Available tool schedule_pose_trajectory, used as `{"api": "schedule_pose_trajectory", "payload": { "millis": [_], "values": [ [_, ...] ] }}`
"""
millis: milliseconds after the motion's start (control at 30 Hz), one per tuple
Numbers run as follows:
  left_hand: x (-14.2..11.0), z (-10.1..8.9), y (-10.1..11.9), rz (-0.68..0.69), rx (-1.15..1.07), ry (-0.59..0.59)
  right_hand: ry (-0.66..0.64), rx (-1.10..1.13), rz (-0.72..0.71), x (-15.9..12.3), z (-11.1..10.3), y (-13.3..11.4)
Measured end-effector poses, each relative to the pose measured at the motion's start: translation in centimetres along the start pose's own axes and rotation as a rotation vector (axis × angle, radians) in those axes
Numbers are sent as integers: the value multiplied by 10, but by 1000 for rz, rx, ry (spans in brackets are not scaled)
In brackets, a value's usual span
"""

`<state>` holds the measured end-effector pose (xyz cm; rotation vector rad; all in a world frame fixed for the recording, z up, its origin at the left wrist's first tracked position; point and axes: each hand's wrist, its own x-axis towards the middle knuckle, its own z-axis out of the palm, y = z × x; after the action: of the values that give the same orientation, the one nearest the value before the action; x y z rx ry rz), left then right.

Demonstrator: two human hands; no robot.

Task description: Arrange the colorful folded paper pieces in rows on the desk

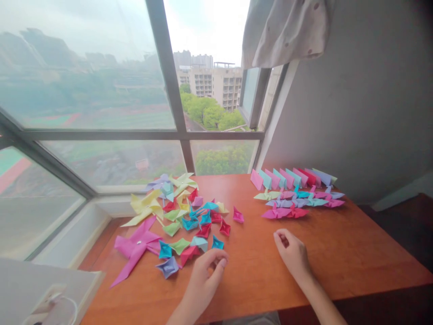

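While the left hand (206, 280) hovers over the near part of the wooden table (246, 284), its fingers are curled toward the thumb; whether the tips touch cannot be told. The right hand (293, 253), well apart from it, is curled likewise, its fingertip contact unclear. Neither holds anything visible. At the near left, a white cable (70, 301) runs from a plug at a wall socket (50, 298).

Just beyond the left hand lie the small folded paper boats, a crowded spread that hems in its left side: a lavender boat (168, 267) nearest, a red boat (189, 255) and a blue boat (218, 243) close by, and a magenta boat (238, 215) apart at the right edge. A large magenta pinwheel (138, 243) lies left of them, with a yellow pinwheel (147, 206) behind it.

Beyond the right hand sit paper cranes in rows, a magenta crane (277, 211) and a red crane (297, 212) in front. Behind these, a row of folded paper pieces (287, 178) leans in pink, pale blue and red. Bare tabletop separates the two groups. At the back stand the window frame (181, 134) and grey wall (358, 108), a spotted curtain (287, 34) hanging above; trees (209, 113) and buildings (216, 83) show outside.
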<state>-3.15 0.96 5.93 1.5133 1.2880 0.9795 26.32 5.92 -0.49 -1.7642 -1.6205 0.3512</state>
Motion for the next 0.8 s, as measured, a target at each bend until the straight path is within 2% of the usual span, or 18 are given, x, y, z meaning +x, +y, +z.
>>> {"api": "schedule_pose_trajectory", "payload": {
  "millis": [133,233,467,633,733,800],
  "values": [
    [8,-33,-2,-29,49,114,-85,67,-101,-16,13,-28],
    [9,-51,-6,-66,46,161,-127,91,-158,-24,19,-40],
    [4,-70,-2,-45,151,250,-149,70,-217,-34,30,-40],
    [4,-81,1,39,433,290,-169,70,-207,-35,31,-38],
    [5,-85,-1,128,707,364,-182,49,-210,-35,32,-38],
    [5,-85,-5,156,882,365,-179,43,-216,-35,32,-38]
  ]
}}
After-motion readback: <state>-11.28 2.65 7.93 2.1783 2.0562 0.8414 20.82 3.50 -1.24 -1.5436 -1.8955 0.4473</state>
